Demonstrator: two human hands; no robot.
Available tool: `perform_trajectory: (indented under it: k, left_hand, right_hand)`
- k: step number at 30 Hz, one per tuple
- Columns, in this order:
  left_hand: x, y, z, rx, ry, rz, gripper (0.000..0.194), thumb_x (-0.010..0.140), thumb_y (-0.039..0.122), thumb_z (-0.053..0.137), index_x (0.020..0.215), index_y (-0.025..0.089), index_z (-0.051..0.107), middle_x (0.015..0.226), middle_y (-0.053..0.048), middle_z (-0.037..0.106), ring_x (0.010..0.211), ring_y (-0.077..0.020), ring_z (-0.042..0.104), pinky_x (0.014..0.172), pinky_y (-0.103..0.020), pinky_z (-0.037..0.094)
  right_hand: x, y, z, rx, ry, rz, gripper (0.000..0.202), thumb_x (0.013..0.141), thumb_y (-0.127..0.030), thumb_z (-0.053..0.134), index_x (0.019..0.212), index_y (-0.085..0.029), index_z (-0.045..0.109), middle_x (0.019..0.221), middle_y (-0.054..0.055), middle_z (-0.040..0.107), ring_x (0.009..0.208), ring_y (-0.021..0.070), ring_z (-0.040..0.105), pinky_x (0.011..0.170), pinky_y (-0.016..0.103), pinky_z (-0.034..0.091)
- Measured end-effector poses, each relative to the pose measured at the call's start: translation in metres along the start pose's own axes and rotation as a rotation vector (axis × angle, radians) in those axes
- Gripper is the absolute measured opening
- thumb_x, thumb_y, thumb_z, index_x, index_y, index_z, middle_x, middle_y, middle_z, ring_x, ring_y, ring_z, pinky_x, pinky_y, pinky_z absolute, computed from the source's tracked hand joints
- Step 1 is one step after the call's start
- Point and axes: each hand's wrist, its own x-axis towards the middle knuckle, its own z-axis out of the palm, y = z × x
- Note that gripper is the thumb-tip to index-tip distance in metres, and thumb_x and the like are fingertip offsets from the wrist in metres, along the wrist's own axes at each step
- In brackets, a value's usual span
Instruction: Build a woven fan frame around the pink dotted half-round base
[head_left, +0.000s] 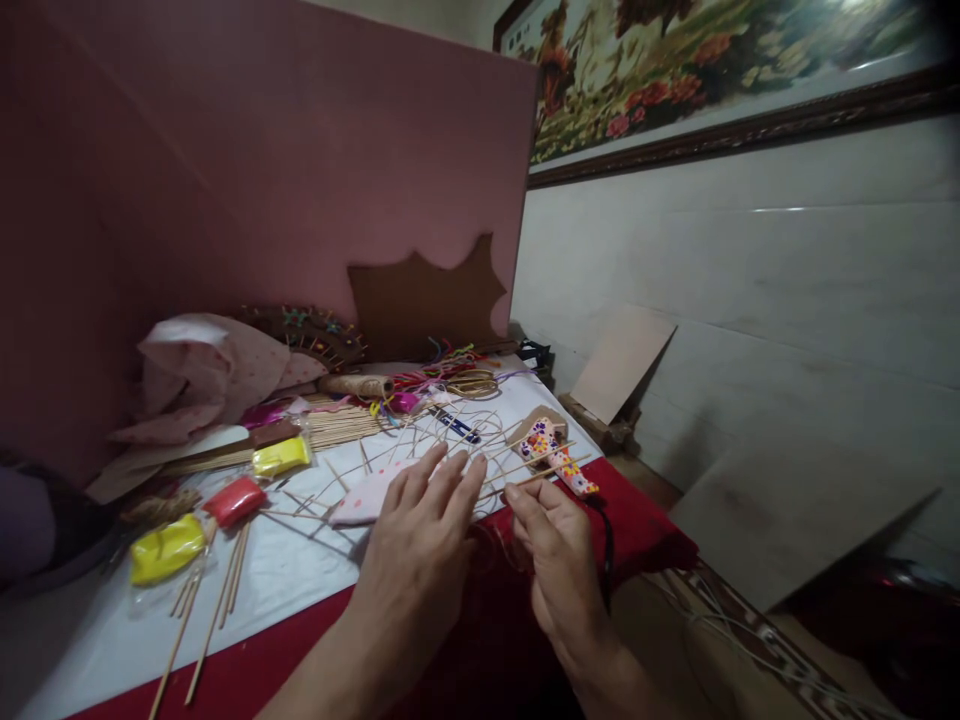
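Observation:
My left hand [424,530] is over the front of the table, palm down, fingers spread, beside a pale cloth piece with pink dots [367,497]. Its thumb is mostly hidden. To its right, my right hand [551,540] pinches a thin wooden stick [536,476] between thumb and fingers. A loose frame of thin sticks and bent strips [409,440] spreads behind both hands. Just beyond my right hand lies a flowered cloth piece [559,458] on brown card.
Yellow [166,550] and red [234,500] packets and loose sticks [217,590] lie at the left. Farther back are crumpled cloth [202,370], a twine roll [356,386], blue-handled cutter [454,425], golden scissors [472,383] and cut cardboard [431,305].

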Motion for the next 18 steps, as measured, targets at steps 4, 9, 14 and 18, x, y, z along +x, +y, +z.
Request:
perform_trajectory:
  k: [4, 9, 14, 18]
  left_hand:
    - [0.016, -0.016, 0.008, 0.063, -0.148, 0.041, 0.047, 0.076, 0.006, 0.048, 0.12, 0.019, 0.059, 0.123, -0.016, 0.059, 0.12, -0.0349, 0.048, 0.096, -0.054, 0.036]
    - [0.026, -0.018, -0.012, -0.001, 0.028, 0.074, 0.043, 0.08, 0.011, 0.05, 0.12, 0.022, 0.059, 0.125, -0.013, 0.059, 0.121, -0.0327, 0.048, 0.099, -0.053, 0.035]
    - [0.035, -0.013, -0.041, -0.05, 0.219, 0.098, 0.051, 0.078, 0.006, 0.05, 0.124, 0.026, 0.056, 0.126, -0.009, 0.059, 0.118, -0.0291, 0.05, 0.102, -0.05, 0.033]
    - [0.04, 0.0, -0.061, -0.157, 0.39, 0.039, 0.047, 0.075, 0.005, 0.055, 0.117, 0.027, 0.062, 0.12, -0.006, 0.063, 0.111, -0.0264, 0.056, 0.101, -0.044, 0.037]
  right_hand:
    - [0.001, -0.002, 0.007, 0.017, -0.014, -0.001, 0.029, 0.073, -0.041, 0.067, 0.068, -0.017, 0.05, 0.051, -0.009, 0.035, 0.043, 0.0048, 0.022, 0.039, 0.018, 0.021]
    - [0.001, -0.015, 0.02, 0.057, -0.164, -0.108, 0.02, 0.079, -0.037, 0.063, 0.084, -0.018, 0.058, 0.058, -0.006, 0.046, 0.047, 0.0057, 0.035, 0.044, 0.018, 0.031]
    - [-0.008, -0.039, 0.028, -0.102, -0.304, -0.224, 0.02, 0.082, -0.034, 0.061, 0.096, -0.02, 0.059, 0.069, -0.002, 0.057, 0.058, 0.0088, 0.051, 0.053, 0.02, 0.042]
    - [-0.012, -0.054, 0.033, -0.178, -0.361, -0.284, 0.021, 0.081, -0.035, 0.06, 0.096, -0.02, 0.058, 0.064, -0.001, 0.058, 0.058, 0.012, 0.055, 0.053, 0.023, 0.044]
